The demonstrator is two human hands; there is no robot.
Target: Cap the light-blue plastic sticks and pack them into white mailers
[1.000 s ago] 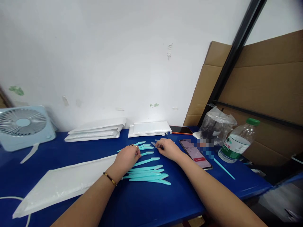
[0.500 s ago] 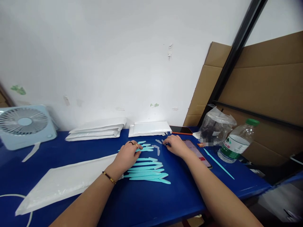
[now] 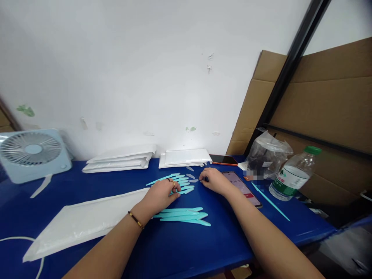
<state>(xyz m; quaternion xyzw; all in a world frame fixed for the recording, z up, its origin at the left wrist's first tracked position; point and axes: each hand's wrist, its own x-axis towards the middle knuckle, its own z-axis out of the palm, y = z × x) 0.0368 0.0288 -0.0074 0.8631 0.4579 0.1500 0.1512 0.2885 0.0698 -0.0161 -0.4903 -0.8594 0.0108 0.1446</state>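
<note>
My left hand [image 3: 162, 192] lies over an upper group of teal eyebrow razors [image 3: 184, 183]. Its fingers are curled in and pressed around the handles, which they partly cover. Closer to me, a second bunch of teal razors [image 3: 186, 215] overlaps loosely, with handle ends running under my left wrist. Across from it, my right hand [image 3: 213, 179] is closed, fingertips pinched together against the table. Just left of those fingertips are several small translucent blade covers [image 3: 190, 176]. Whatever the right fingertips hold is hidden.
A padded white mailer [image 3: 84, 217] lies left; stacked mailers [image 3: 119, 159] and flat white packs [image 3: 186, 157] line the wall. A lit phone [image 3: 241, 190], single razor [image 3: 271, 202], water bottle [image 3: 292, 176] and plastic cup [image 3: 266, 155] stand right. A fan [image 3: 35, 155] is far left.
Several razors from the nearer bunch have moved up to the far group under my left hand, which has shifted right. The translucent covers lie rearranged beside my right hand.
</note>
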